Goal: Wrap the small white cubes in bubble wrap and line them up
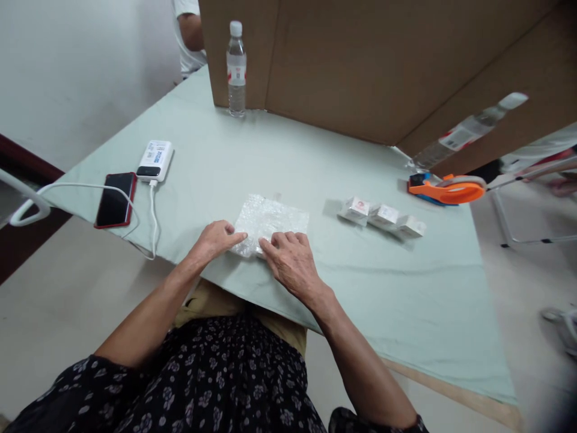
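Note:
A crinkled sheet of clear bubble wrap (274, 216) lies on the cloth at the near side of the table, in front of my body. My left hand (217, 238) grips its left edge, the thumb stretched over the top and the other fingers partly hidden. On its near right part, my right hand (292, 260) is closed, with bent fingers pressed onto the plastic. Whether anything lies beneath or inside the wrap, I cannot tell. To the right, three small white boxes (383, 215) stand in a slanting row, apart from both hands.
An orange tape dispenser (451, 190) sits near the right edge. Two water bottles (237, 72) stand by a tall cardboard panel (333, 66). At left are a phone (116, 201) and a white power bank (154, 161) with a cable. Behind the panel, a person's arm (192, 31) shows.

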Demonstrator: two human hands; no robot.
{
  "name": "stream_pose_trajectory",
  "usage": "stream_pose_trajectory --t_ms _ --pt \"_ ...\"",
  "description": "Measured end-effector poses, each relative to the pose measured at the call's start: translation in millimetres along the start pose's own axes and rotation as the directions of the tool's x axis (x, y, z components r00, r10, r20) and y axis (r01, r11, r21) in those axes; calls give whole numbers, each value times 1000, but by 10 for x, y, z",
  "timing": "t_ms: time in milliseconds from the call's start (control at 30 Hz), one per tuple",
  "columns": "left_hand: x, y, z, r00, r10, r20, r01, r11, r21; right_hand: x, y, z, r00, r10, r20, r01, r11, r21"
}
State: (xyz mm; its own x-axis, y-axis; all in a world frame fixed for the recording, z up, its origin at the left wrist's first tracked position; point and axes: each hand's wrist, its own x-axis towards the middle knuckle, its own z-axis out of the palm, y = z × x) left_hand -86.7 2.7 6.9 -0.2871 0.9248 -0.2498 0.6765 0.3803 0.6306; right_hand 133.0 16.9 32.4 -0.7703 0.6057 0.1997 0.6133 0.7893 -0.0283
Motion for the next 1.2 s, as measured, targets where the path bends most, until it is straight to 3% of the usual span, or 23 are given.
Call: stream_pose_trajectory --t_ms 67,200,267,367,467,567,667,800,867,1067,1200 --pt "24 9 -43 999 -6 36 5 999 39 3 8 -7 1000 -8 8 8 1000 -11" --pt "-56 75 -215 999 -43 -3 43 975 220 2 23 -12 1000 -13 27 13 1000 -3" --pt "-136 106 -259 988 -120 99 98 975 200 5 30 -12 999 -17 32 17 1000 -3" --pt "-238 111 -185 935 -238 264 269 959 -89 9 39 -12 999 -21 38 21 1000 -9" --pt "-283 91 -19 933 -281 223 352 841 -411 13 45 -16 999 -30 43 30 1000 -6" --pt "-280 93 90 939 -287 189 344 771 -537 19 46 -20 998 -33 49 33 999 -4" --pt "-248 121 105 958 -230 174 288 802 -523 27 46 -22 998 -27 60 28 1000 -6" --pt "-219 217 95 996 -38 -84 6 938 -345 36 48 -27 998 -36 56 36 999 0" --pt "-225 297 117 991 36 -130 -74 951 -301 39 51 -27 998 -43 55 43 999 6" --pt "-256 508 242 998 26 56 6 862 -506 25 63 -16 998 -48 35 47 998 30" --pt "-250 535 210 983 80 164 16 860 -511 -27 64 -24 999 -34 -20 36 995 92"
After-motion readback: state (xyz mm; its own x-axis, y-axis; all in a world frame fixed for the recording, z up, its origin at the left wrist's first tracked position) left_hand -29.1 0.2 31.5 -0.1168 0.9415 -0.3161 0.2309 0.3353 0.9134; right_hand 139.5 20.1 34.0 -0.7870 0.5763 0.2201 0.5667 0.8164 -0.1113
